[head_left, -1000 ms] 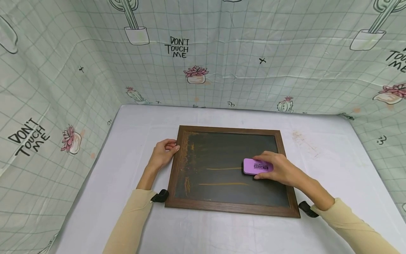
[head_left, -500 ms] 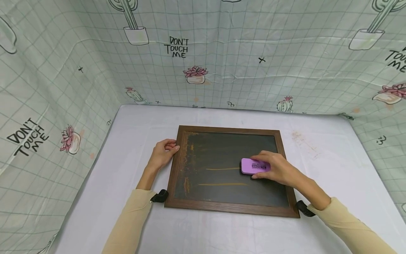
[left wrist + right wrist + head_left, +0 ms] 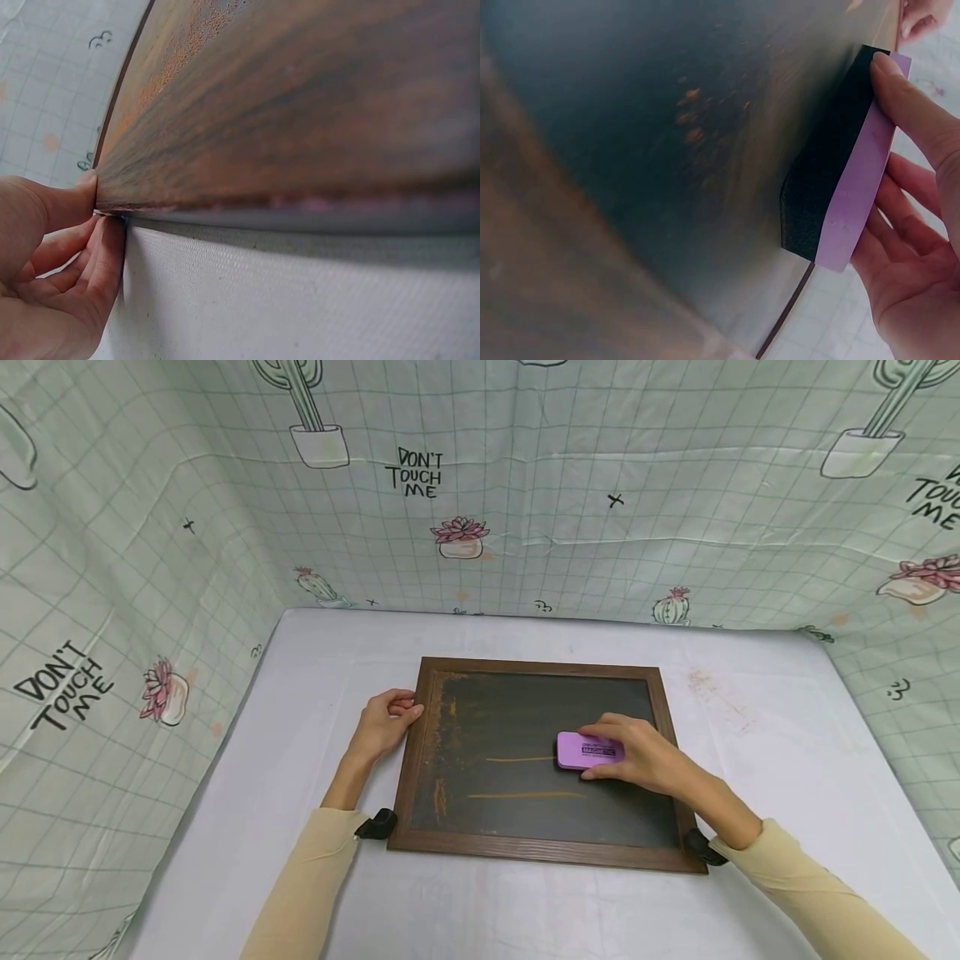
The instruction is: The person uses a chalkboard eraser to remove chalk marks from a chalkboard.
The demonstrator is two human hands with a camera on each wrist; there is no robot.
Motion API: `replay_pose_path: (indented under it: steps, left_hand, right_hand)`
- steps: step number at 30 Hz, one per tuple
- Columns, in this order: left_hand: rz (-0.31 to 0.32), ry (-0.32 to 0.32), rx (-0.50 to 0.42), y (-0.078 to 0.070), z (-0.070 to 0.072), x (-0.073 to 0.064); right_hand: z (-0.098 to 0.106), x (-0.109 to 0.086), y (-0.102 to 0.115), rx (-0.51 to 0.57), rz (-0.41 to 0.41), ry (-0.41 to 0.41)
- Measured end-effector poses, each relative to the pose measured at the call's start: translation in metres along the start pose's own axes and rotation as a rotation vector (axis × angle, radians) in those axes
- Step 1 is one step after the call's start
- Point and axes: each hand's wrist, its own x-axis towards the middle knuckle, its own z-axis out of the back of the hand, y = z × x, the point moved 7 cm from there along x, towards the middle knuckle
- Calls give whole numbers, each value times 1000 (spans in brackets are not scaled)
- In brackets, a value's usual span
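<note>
A framed chalkboard lies on the white-covered table, with two orange chalk lines and orange smudges along its left side. My right hand grips a purple magnetic eraser by its long sides, thumb toward me. Its dark felt faces the board in the right wrist view. The eraser covers the right end of the upper chalk line. At the frame's left edge, my left hand pinches the wood; the left wrist view has the thumb against the edge and curled fingers below it.
Orange dust marks the tablecloth right of the board. A pale grid-patterned curtain with plant drawings rises behind the table and along both sides. Below the eraser runs the lower chalk line.
My right hand has slid the eraser a short way left over the board along the upper chalk line. The left hand keeps its place at the frame.
</note>
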Motion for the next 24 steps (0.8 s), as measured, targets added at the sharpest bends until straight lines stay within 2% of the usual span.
replay_pose_path:
  steps: [24]
  left_hand:
    - [-10,0,0,1,0,1]
  right_hand:
    - [-20,30,15,43,24,60]
